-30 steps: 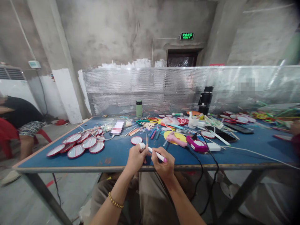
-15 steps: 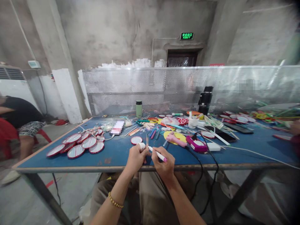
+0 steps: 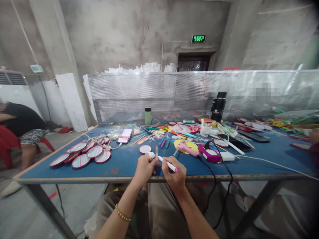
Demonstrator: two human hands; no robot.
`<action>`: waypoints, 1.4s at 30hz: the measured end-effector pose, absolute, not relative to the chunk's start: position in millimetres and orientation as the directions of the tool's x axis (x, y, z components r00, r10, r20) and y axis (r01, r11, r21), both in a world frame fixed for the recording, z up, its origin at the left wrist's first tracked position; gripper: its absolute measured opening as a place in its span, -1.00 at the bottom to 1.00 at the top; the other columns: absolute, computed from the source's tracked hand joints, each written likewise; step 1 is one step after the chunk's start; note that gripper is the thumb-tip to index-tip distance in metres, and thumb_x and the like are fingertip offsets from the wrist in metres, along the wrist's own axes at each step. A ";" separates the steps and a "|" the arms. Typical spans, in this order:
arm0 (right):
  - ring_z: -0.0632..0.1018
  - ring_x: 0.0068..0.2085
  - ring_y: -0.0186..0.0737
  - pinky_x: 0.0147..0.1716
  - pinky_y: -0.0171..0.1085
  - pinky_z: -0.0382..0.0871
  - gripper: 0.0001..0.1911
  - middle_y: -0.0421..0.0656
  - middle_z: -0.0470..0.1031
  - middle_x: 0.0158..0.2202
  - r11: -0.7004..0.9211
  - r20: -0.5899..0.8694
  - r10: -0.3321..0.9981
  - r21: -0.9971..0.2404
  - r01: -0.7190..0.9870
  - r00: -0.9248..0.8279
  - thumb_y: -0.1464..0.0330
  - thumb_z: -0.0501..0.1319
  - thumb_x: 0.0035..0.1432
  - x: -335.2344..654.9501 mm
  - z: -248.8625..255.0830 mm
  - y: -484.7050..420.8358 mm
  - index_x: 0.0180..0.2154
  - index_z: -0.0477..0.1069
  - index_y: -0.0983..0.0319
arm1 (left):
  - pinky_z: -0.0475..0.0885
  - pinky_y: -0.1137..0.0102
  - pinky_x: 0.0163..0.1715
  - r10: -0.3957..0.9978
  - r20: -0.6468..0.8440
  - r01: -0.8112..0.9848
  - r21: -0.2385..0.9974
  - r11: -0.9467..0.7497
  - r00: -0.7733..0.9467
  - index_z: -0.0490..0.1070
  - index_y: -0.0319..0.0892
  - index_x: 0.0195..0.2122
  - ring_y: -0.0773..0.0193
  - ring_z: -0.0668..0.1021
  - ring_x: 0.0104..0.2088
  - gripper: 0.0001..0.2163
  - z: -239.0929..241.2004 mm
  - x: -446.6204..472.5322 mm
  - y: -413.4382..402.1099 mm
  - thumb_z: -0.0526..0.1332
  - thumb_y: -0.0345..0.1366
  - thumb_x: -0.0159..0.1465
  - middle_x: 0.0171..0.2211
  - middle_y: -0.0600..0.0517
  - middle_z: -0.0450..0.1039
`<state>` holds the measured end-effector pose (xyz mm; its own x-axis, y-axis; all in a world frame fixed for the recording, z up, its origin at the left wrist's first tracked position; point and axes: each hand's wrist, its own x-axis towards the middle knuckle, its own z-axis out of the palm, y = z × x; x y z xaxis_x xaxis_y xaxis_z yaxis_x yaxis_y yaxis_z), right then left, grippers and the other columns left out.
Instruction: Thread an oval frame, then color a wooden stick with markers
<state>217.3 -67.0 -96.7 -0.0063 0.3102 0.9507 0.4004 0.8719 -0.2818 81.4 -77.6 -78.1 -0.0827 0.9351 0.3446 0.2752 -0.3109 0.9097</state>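
Note:
Near the front edge of the table, my right hand point(image 3: 175, 171) is closed on a white marker with a pink end point(image 3: 171, 166), its tip pointing left. My left hand point(image 3: 146, 167), closed too, pinches a thin flat stick point(image 3: 157, 151) that stands up beside the marker's tip. A small white rounded piece point(image 3: 151, 155) also shows at the left fingers; what it is I cannot make out. Just beyond the hands lies a round white disc with a red rim point(image 3: 145, 149). Several coloured pens or sticks point(image 3: 163, 143) lie behind the stick.
Several red-rimmed discs point(image 3: 81, 161) are piled at the left, near a phone point(image 3: 125, 136) on a cable. To the right are a pink glue gun point(image 3: 188, 148), a purple device point(image 3: 209, 153) and black cords. A green bottle point(image 3: 148, 115) and black flask point(image 3: 218, 107) stand behind.
Both hands keep nearly the same place and hold. The marker's tip sits very slightly to the right of where it was, a little farther from the stick.

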 end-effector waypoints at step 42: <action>0.53 -0.44 -0.32 -0.38 -0.35 0.39 -0.89 -0.19 0.52 -0.44 0.879 0.949 0.313 -0.272 0.392 -0.044 0.50 0.18 0.25 217.2 -94.4 -68.2 -0.29 0.46 0.23 | 0.20 0.52 -0.71 0.926 0.366 0.287 0.900 -0.328 -0.091 0.30 -0.15 -0.52 0.39 0.35 -0.75 -0.85 -80.8 81.3 -73.7 0.17 -0.27 0.18 -0.71 0.18 0.33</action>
<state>217.2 -68.2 -94.4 -0.0438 0.3132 0.9487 0.3916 0.8790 -0.2721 81.3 -73.7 -80.8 -0.0908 0.9261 0.3661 0.2868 -0.3277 0.9002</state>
